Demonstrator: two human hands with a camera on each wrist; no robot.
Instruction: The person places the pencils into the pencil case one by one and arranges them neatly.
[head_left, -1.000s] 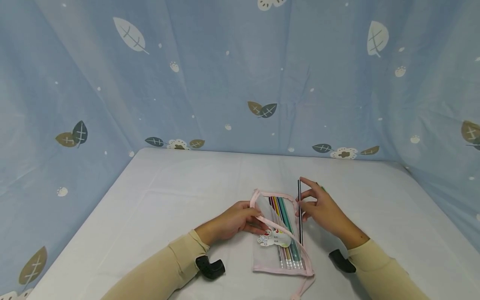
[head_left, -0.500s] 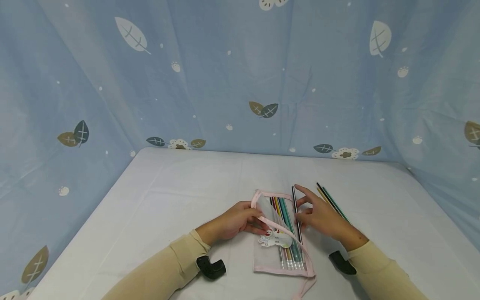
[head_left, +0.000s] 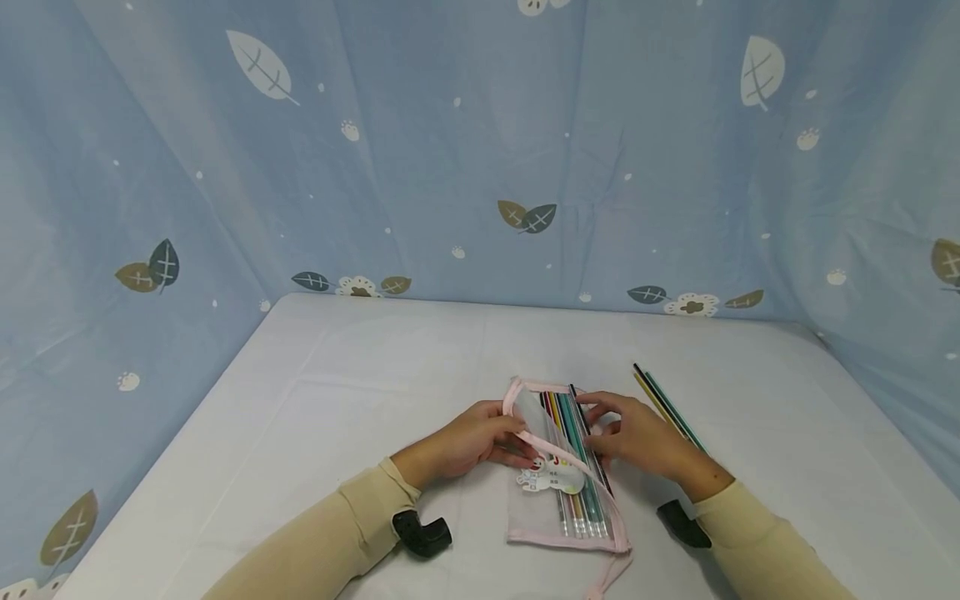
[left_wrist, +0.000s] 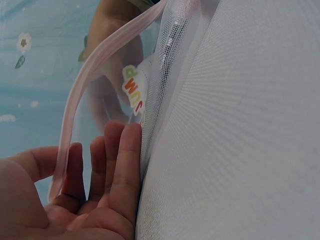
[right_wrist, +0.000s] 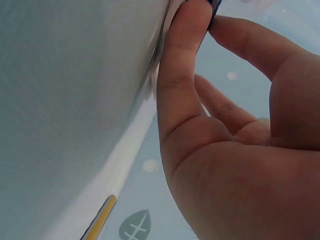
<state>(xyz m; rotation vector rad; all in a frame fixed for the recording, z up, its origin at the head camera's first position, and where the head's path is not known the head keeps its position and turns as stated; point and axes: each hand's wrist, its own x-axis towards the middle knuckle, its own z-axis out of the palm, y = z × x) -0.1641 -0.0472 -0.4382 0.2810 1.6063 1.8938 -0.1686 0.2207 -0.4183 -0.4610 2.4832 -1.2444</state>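
Observation:
A see-through mesh pencil pouch (head_left: 551,542) with pink trim lies on the white table, several coloured pencils (head_left: 574,429) side by side inside it. My left hand (head_left: 472,443) pinches the trim (left_wrist: 71,112) of its opening between thumb and index finger and lifts that edge. The other left fingers lie against the mesh beneath. At the pouch's right side, my right hand (head_left: 637,435) pinches a black pencil (head_left: 573,390) that slants into the opening, its lower part within the pouch. Over the pencils sits a white printed tag (head_left: 551,477).
On the table just beyond my right hand lie several loose pencils (head_left: 663,404), black, yellow and green. The pouch's pink strap (head_left: 606,577) trails toward the front edge. A blue patterned curtain (head_left: 420,167) rises behind the table (head_left: 360,358).
My right hand has moved left and nearer with the black pencil, bringing it from beside the pouch's right edge in over the other pencils. The left hand has stayed put.

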